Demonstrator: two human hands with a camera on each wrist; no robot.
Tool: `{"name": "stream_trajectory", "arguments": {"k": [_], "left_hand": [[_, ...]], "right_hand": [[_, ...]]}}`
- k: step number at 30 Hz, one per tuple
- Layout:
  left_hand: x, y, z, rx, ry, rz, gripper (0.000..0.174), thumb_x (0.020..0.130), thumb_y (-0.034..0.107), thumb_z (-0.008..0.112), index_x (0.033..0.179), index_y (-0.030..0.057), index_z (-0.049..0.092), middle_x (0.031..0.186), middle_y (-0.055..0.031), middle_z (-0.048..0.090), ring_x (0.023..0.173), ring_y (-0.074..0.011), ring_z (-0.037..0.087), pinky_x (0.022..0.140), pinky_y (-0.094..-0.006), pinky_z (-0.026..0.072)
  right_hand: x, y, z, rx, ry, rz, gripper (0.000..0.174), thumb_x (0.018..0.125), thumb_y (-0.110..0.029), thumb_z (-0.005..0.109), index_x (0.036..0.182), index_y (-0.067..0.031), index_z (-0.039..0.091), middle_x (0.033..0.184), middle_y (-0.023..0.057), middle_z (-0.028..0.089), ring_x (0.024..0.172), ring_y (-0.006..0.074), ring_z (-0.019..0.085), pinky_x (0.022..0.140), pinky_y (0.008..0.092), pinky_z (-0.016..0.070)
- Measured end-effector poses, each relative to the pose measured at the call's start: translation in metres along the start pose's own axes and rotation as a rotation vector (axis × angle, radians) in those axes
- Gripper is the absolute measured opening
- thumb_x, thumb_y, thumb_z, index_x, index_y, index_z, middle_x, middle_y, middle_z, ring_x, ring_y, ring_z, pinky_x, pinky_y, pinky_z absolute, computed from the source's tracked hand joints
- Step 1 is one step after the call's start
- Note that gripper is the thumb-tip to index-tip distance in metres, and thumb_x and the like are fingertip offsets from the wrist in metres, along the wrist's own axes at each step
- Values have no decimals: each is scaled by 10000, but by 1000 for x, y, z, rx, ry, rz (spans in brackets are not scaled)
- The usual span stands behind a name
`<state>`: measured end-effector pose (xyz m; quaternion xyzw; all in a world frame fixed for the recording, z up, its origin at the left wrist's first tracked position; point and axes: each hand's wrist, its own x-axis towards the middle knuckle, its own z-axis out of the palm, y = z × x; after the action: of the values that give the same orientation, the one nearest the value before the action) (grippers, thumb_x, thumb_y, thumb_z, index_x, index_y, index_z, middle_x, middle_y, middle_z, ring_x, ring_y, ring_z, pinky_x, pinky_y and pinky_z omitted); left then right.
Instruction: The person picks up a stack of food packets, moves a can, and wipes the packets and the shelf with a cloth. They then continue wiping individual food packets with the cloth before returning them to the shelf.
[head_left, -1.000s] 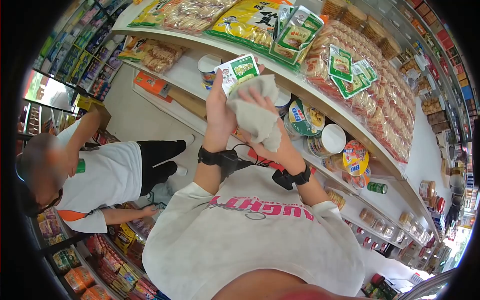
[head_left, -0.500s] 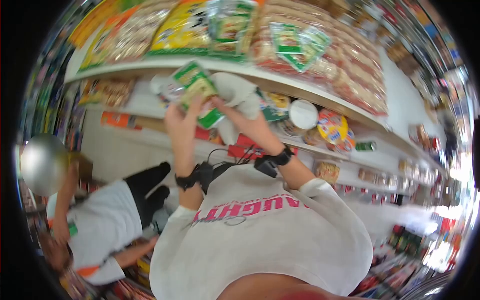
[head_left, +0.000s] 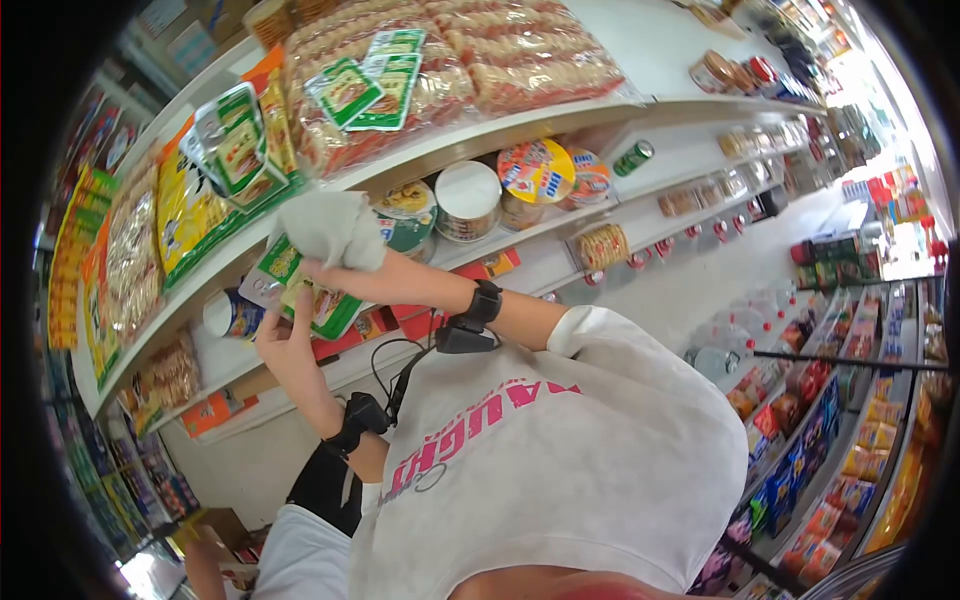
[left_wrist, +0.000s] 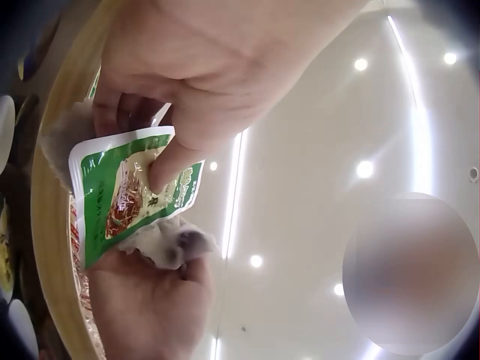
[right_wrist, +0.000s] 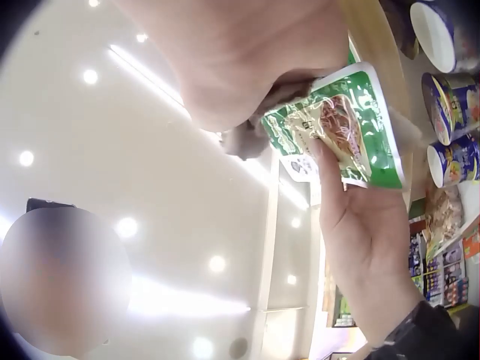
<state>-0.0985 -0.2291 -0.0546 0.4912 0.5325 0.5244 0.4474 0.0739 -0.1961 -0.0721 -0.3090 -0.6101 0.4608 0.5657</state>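
Observation:
A flat green-and-white food packet [head_left: 338,316] is in my left hand [head_left: 290,350], thumb across its printed face. My right hand [head_left: 352,284] holds a grey cloth [head_left: 330,228] at the packet's upper side, just beneath the shelf edge. In the left wrist view, the packet [left_wrist: 96,196] shows its green side, with part of the cloth [left_wrist: 169,244] bunched at the right hand's fingers. The right wrist view has the left thumb [right_wrist: 330,169] pressing the packet [right_wrist: 381,131]. Some right-hand fingers are hidden behind the cloth.
Similar green packets [head_left: 236,145] lie on bagged snacks [head_left: 540,55] on the upper shelf [head_left: 690,60]. Below stand instant noodle tubs [head_left: 538,170] and a green can [head_left: 633,158]. Another person's sleeve [head_left: 300,555] is close at lower left.
The view has swung right along the shelves. The packet has turned its food-picture face up, while the cloth has shifted from over its face to its upper edge.

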Motion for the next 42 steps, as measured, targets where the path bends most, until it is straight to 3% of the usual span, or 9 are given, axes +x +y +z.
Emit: {"name": "stream_trajectory", "arguments": {"k": [2,8,14,16,19,22,28,30,42], "left_hand": [[0,-1,4,-12,-22,-15,334,918,156,745,1169,-56,687,1096,-84,712,959,-109,640,855,-265,485],[3,-5,21,-128,-66,17,328,952,151,699,1204,-54,652,1149,-103,690,986,-124,647,868,-288,501],[3,-10,24,-335,23,-51,385,983,122,643,1330,-29,572,1249,-124,633,1056,-161,639,928,-304,496],[6,-61,10,372,37,368,436,999,144,599,1393,-15,502,1340,-141,575,1161,-215,605,1015,-345,470],[0,-25,36,-398,-97,36,495,1022,161,484,1480,-7,397,1424,-151,515,1307,-257,524,1096,-378,422],[-6,-21,39,-510,15,-69,478,1017,150,435,1466,-12,414,1402,-134,536,1267,-224,547,1066,-356,439],[-9,4,26,-361,-47,97,428,1021,150,556,1417,13,473,1216,-66,624,1058,-123,598,915,-281,491],[-14,9,19,-360,-36,104,398,1025,159,566,1385,4,497,1223,-66,623,1096,-114,569,946,-269,470],[-22,13,13,-365,199,218,303,1006,149,604,1260,-16,591,1119,-54,663,999,-90,613,872,-253,501]], "right_hand": [[-3,-4,-4,-118,11,-168,373,904,-125,697,1232,-2,570,1108,121,619,1012,204,585,916,328,481],[-10,-19,-13,182,75,190,285,947,-114,654,1195,7,586,1036,78,650,967,177,605,861,318,494],[-17,-4,-21,-471,340,-234,369,889,-120,663,1231,1,595,1180,145,661,1131,289,623,955,424,485],[-10,-26,-16,-442,254,-275,442,884,-140,661,1292,-2,562,1305,162,606,1288,314,518,1065,445,394],[-13,-39,6,-545,69,-257,550,880,-182,666,1376,-11,502,1476,171,481,1446,321,341,1187,436,217],[-17,-14,14,-348,-60,-184,647,876,-227,679,1441,-22,441,1592,157,345,1528,301,164,1235,407,2],[-6,0,7,-571,-1,-223,492,966,-111,594,1416,40,463,1506,229,424,1395,343,423,1155,424,309],[-8,-7,8,-174,167,309,446,984,-182,642,1353,40,525,1330,148,590,1203,208,561,1033,340,433],[-4,-29,10,144,-183,306,346,986,-150,648,1295,1,610,1157,48,686,1046,134,644,911,273,501]]}}
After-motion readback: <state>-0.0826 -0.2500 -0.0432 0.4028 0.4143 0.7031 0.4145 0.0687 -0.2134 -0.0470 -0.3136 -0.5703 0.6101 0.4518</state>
